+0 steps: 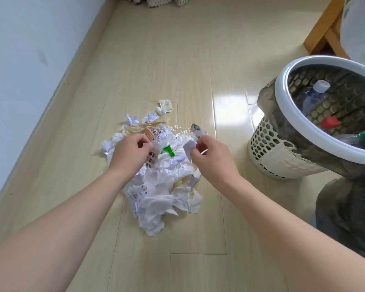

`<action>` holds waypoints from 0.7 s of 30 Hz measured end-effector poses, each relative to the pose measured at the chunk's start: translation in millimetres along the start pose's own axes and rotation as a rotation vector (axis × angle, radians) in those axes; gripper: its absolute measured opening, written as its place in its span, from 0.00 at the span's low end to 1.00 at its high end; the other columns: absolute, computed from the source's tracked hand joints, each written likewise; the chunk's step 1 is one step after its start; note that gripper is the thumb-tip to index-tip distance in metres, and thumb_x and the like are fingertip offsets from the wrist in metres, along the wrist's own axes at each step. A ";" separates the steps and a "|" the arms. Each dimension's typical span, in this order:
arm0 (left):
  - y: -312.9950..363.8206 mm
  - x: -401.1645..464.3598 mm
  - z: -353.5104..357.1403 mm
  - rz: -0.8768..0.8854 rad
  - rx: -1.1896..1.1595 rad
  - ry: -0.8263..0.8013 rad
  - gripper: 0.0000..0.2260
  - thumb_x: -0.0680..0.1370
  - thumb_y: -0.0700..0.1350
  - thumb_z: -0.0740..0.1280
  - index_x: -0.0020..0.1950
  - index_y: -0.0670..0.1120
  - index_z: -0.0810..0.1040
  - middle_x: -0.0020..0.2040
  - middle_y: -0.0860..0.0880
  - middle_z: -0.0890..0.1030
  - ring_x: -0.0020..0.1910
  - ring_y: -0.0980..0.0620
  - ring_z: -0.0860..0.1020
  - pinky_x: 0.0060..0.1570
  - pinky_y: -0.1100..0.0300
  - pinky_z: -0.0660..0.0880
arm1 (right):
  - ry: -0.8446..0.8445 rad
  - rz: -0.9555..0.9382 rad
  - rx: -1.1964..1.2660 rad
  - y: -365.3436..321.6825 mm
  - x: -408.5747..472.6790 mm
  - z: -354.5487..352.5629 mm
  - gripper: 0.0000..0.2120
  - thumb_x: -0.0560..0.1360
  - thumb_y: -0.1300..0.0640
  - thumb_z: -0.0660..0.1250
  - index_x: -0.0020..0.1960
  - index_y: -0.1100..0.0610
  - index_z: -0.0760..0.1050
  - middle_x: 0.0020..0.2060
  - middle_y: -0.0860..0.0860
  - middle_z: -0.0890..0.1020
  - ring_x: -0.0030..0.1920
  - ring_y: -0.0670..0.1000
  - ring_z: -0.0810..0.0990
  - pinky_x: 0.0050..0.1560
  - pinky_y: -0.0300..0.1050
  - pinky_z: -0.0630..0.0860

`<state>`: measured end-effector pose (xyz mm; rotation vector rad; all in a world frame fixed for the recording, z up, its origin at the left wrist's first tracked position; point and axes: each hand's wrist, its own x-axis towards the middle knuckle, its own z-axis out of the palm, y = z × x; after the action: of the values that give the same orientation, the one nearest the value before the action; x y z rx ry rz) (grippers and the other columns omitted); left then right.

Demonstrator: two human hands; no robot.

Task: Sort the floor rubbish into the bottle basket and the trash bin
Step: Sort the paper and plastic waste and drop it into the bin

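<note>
Both forearms reach forward, left hand (129, 152) and right hand (211, 157) gripping paper rubbish (164, 186).

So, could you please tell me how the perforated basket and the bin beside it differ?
The basket stands farther off, pale with round holes and a white rim; the bin sits nearer, wholly wrapped in dark plastic. Bottles lie in the basket; the bin's inside is out of view. Both carry dark bag liners.
</note>
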<state>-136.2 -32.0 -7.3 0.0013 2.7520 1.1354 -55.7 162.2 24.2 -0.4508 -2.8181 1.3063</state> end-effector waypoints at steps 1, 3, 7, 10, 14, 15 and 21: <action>4.9 -4.9 -6.7 0.018 -0.040 0.027 0.06 0.76 0.46 0.68 0.40 0.47 0.79 0.35 0.50 0.80 0.36 0.50 0.77 0.38 0.55 0.72 | -0.002 -0.004 0.010 -0.6 -5.6 -9.6 0.10 0.76 0.50 0.61 0.42 0.55 0.73 0.40 0.48 0.80 0.38 0.51 0.76 0.38 0.45 0.71; 18.4 -14.2 -19.3 0.046 -0.121 0.065 0.06 0.77 0.45 0.68 0.41 0.46 0.79 0.36 0.49 0.81 0.38 0.50 0.79 0.41 0.55 0.74 | -0.010 -0.017 -0.005 -4.1 -16.1 -33.7 0.10 0.76 0.49 0.61 0.43 0.54 0.74 0.39 0.46 0.81 0.37 0.50 0.77 0.37 0.44 0.71; 74.9 -38.6 -31.4 0.089 -0.291 0.062 0.06 0.79 0.42 0.67 0.43 0.41 0.78 0.36 0.47 0.82 0.33 0.55 0.80 0.36 0.65 0.74 | 0.003 0.022 0.049 -13.8 -38.4 -110.5 0.06 0.74 0.51 0.62 0.41 0.51 0.75 0.36 0.45 0.82 0.35 0.49 0.78 0.31 0.43 0.72; 135.2 -62.3 -20.3 0.141 -0.394 -0.079 0.07 0.79 0.41 0.68 0.46 0.37 0.77 0.35 0.44 0.83 0.31 0.53 0.80 0.33 0.65 0.74 | 0.086 0.073 0.064 -2.3 -55.9 -173.7 0.04 0.74 0.54 0.64 0.41 0.51 0.76 0.35 0.46 0.81 0.38 0.49 0.80 0.41 0.52 0.80; 215.6 -94.0 25.1 0.222 -0.463 -0.278 0.09 0.79 0.41 0.68 0.46 0.34 0.76 0.34 0.44 0.84 0.31 0.50 0.80 0.32 0.60 0.74 | 0.218 0.174 0.072 37.3 -86.9 -249.0 0.04 0.75 0.52 0.66 0.42 0.51 0.77 0.36 0.49 0.81 0.40 0.51 0.81 0.43 0.52 0.82; 236.4 -103.0 41.6 0.246 -0.463 -0.319 0.09 0.79 0.41 0.68 0.45 0.35 0.76 0.35 0.42 0.84 0.31 0.49 0.80 0.32 0.59 0.73 | 0.277 0.202 0.086 50.7 -97.6 -267.1 0.05 0.76 0.52 0.66 0.42 0.51 0.76 0.36 0.50 0.81 0.39 0.51 0.81 0.41 0.49 0.81; 320.2 -161.0 151.2 0.442 -0.244 -0.482 0.05 0.77 0.45 0.69 0.42 0.45 0.78 0.35 0.46 0.83 0.33 0.48 0.82 0.32 0.58 0.78 | 0.422 0.443 -0.016 143.7 -148.6 -330.4 0.04 0.73 0.56 0.65 0.40 0.54 0.76 0.37 0.52 0.81 0.38 0.51 0.80 0.35 0.45 0.74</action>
<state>25.8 291.3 135.9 0.7774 2.2235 1.3465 164.0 458.6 150.1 -1.2427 -2.4524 1.0672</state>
